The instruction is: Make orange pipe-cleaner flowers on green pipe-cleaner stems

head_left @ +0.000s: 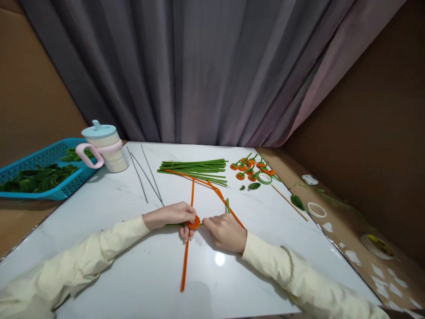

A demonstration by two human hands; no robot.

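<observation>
My left hand (174, 215) is closed on a small orange fuzzy coil (193, 223), which looks wound from pipe cleaner. A green stem sticks out from that hand's left side. Close on the right, my right hand (226, 230) is closed, fingertips pinching a thin green strand at the coil's edge. A long orange pipe cleaner (185, 266) runs under the left fingers toward the table's front. More orange pipe cleaners (217, 192) lie behind the hands, and a short green piece (227, 205) stands out above the right hand.
Behind lie a bundle of green pipe cleaners (195, 166) and several orange pieces with green stems (251, 164). Green tape (264, 178), a wooden stick (288, 202) and white tape (316, 210) are right. Left are thin wires (146, 177), a lidded cup (116, 161) and a blue basket (68, 189) holding leaves.
</observation>
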